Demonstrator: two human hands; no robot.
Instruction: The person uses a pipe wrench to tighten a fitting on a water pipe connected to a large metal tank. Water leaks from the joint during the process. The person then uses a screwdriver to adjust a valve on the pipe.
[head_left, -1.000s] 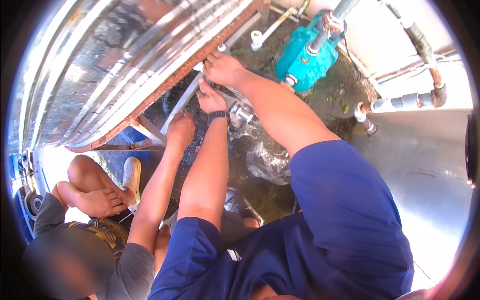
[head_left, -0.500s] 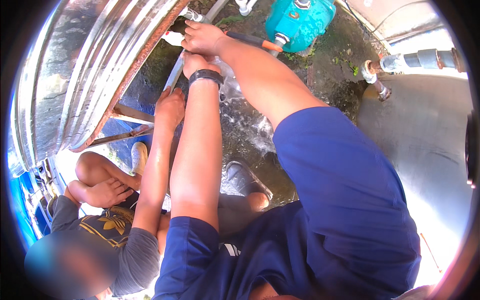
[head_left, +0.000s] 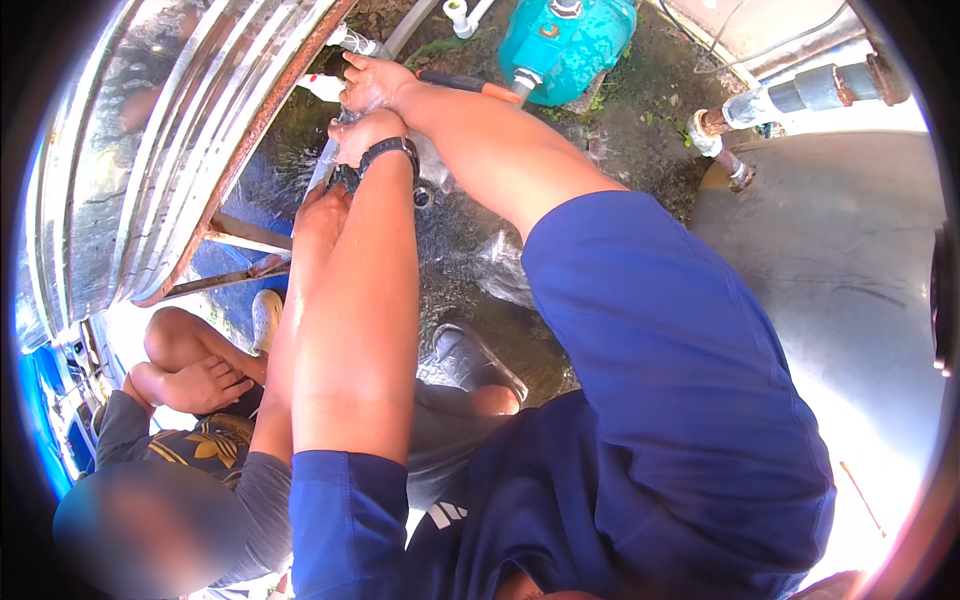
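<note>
My left hand (head_left: 366, 136), with a dark watch on the wrist, is closed around a wet grey pipe (head_left: 327, 165) where water sprays out. Just beyond it, my right hand (head_left: 374, 84) grips at the pipe joint; its fingers are curled and partly hidden by splashing water. Beside the right fingers is a white fitting (head_left: 322, 87) with a red mark. A black and orange bar, like a tool handle (head_left: 470, 83), shows behind my right wrist. Lower on the same pipe rests the hand (head_left: 322, 212) of another person, who crouches at my left.
A teal pump (head_left: 565, 50) stands at the far side on wet ground. A ribbed metal tank (head_left: 150, 130) on a rusty frame (head_left: 250, 235) is at the left. A smooth metal tank (head_left: 820, 230) and a pipe elbow (head_left: 710, 135) are at the right.
The view has shifted slightly, so most things sit further left. My left hand has come closer to the other person's hand, and water now sprays around the pipe near my fingers.
</note>
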